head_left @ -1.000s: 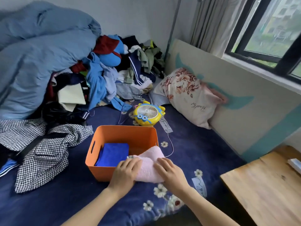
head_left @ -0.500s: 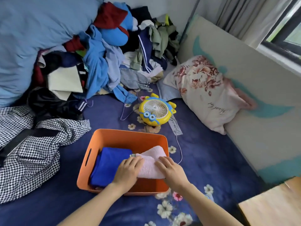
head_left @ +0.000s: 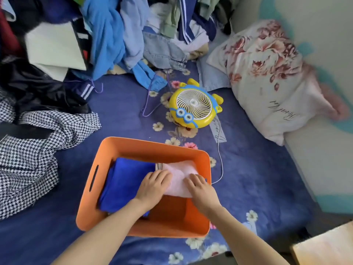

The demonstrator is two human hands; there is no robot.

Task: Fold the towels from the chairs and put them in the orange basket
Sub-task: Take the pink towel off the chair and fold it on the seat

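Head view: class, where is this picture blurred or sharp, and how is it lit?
Head view: the floral pillow and wall smear at right; head view: fan and orange basket are sharp; head view: soft even light, no glare.

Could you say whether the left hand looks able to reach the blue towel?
Probably yes: the left hand, holding the pink towel, is right beside the blue towel, lying uncovered in the orange basket.
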